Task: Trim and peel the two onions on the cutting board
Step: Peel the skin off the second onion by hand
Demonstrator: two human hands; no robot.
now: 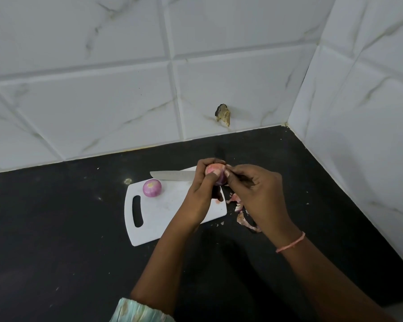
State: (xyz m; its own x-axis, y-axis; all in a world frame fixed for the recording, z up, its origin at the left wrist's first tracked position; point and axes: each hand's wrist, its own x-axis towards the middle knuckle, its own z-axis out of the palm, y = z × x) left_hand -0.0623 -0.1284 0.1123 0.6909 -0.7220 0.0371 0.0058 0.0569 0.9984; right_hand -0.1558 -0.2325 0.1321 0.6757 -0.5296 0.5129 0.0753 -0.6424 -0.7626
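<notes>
Two bare forearms are seen; a thin pink-orange thread band (290, 245) is worn round the right wrist; a pale green sleeve (135, 311), gathered in folds and faintly patterned, is seen at the left arm by the lower edge.

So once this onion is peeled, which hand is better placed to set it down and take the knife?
Probably the right hand: it only pinches at the skin of the held onion, while the left hand grips that onion. The knife lies along the cutting board's far edge, its handle hidden behind the hands.
</notes>
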